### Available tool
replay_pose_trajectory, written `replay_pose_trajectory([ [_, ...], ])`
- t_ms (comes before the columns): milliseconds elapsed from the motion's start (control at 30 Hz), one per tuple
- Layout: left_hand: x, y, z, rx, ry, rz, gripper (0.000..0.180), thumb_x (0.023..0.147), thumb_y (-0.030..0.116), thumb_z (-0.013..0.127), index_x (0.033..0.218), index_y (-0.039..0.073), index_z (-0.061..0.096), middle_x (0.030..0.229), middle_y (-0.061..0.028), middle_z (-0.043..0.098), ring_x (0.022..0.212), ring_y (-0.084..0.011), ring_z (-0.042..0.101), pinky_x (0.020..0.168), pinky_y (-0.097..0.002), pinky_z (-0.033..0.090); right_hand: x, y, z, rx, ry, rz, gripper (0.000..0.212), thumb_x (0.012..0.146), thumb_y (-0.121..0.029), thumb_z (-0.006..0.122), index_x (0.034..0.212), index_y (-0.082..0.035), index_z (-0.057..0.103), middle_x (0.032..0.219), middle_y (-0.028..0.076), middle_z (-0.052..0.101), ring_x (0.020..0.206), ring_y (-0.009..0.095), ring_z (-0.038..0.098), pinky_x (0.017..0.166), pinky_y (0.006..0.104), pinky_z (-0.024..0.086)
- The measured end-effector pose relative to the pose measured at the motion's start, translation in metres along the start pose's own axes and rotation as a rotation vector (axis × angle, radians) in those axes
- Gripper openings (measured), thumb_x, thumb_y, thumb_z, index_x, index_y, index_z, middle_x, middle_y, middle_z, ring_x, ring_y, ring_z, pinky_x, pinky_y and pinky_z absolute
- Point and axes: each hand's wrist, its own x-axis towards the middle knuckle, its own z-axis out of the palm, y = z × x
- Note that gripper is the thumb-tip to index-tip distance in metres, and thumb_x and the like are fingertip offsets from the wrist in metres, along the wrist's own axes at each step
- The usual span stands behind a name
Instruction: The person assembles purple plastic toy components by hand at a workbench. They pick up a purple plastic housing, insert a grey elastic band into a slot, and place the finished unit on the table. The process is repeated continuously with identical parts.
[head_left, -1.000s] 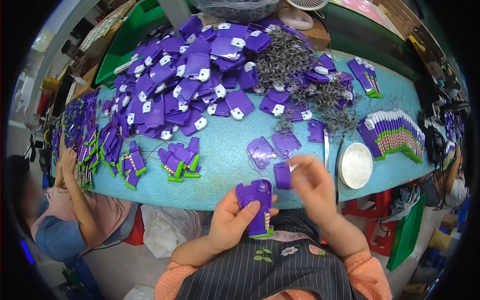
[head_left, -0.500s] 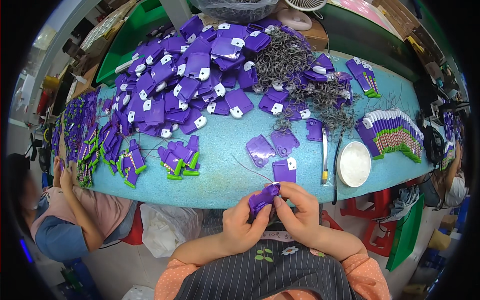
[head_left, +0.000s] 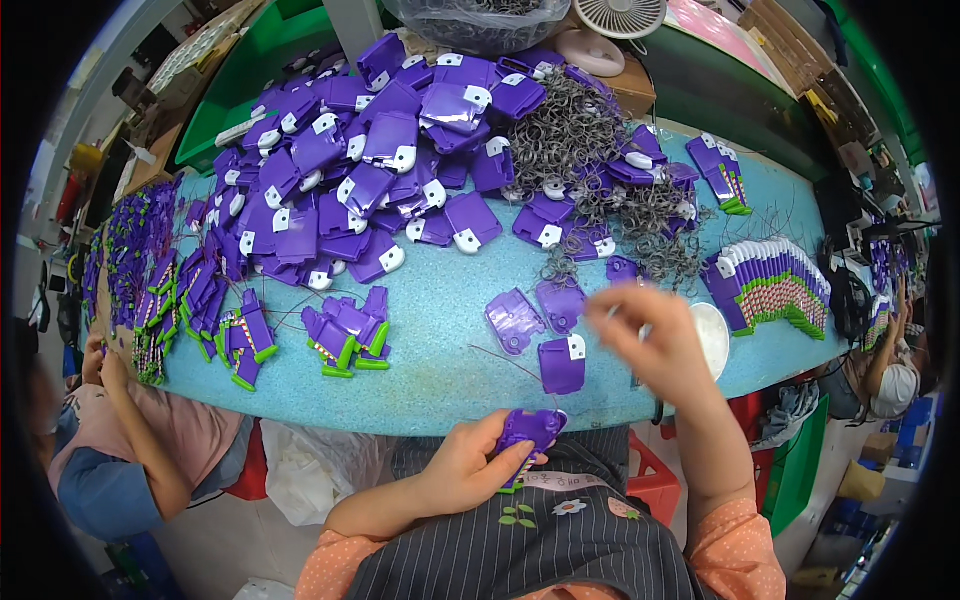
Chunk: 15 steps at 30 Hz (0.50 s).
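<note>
Close to my apron, my left hand (head_left: pixel 468 456) is closed on a purple plastic casing (head_left: pixel 533 428). A thin wire trails from the casing up over the table, and a striped strip with a green end shows below it. My right hand (head_left: pixel 655 335) is raised over the table, its fingers smeared by motion. Beside that hand lie two loose purple shells (head_left: pixel 514 322) (head_left: pixel 561 305) and a purple cover with a white corner (head_left: pixel 563 368). A white bowl (head_left: pixel 713 340) is partly hidden behind the right hand.
A large heap of purple covers (head_left: pixel 390 140) fills the far left, next to a tangle of grey coiled pieces (head_left: pixel 570 130). Green-ended assemblies lie in bunches (head_left: pixel 350 335) at left and in a neat row (head_left: pixel 770 285) at right. Other people sit at both sides.
My right hand has let go of the purple casing and moved up and right over the table. My left hand keeps the casing, now lower and tilted differently.
</note>
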Motion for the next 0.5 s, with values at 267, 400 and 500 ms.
replay_pose_trajectory([
  [267, -0.011, 0.003, 0.008, -0.230, 0.137, 0.139, 0.031, 0.094, 0.005, 0.043, 0.124, -0.001, 0.040, 0.116, -0.0168, 0.056, 0.104, -0.0226, 0.058, 0.088, -0.0337, 0.048, 0.067, 0.040, 0.004, -0.888, 0.035, -0.358, 0.008, 0.072, -0.005, 0.057, 0.079, -0.005, 0.059, 0.081, 0.009, 0.052, 0.075, 0.025, 0.059, 0.061, 0.0383, 0.049],
  [400, -0.018, -0.001, 0.007, -0.223, 0.180, 0.125, 0.032, 0.094, 0.006, 0.044, 0.125, -0.001, 0.040, 0.115, -0.0167, 0.057, 0.103, -0.0237, 0.059, 0.086, -0.0338, 0.049, 0.065, 0.031, 0.003, -0.788, 0.109, -0.422, 0.008, 0.071, -0.005, 0.057, 0.079, -0.006, 0.059, 0.082, 0.008, 0.052, 0.076, 0.025, 0.059, 0.061, 0.0376, 0.049],
  [500, -0.021, -0.002, 0.010, -0.248, 0.229, 0.126, 0.032, 0.094, 0.007, 0.045, 0.125, -0.001, 0.040, 0.114, -0.0164, 0.057, 0.102, -0.0241, 0.060, 0.084, -0.0341, 0.050, 0.063, 0.036, 0.000, -0.863, 0.080, -0.424, 0.007, 0.072, -0.005, 0.057, 0.079, -0.006, 0.059, 0.082, 0.008, 0.052, 0.074, 0.025, 0.059, 0.060, 0.0377, 0.049],
])
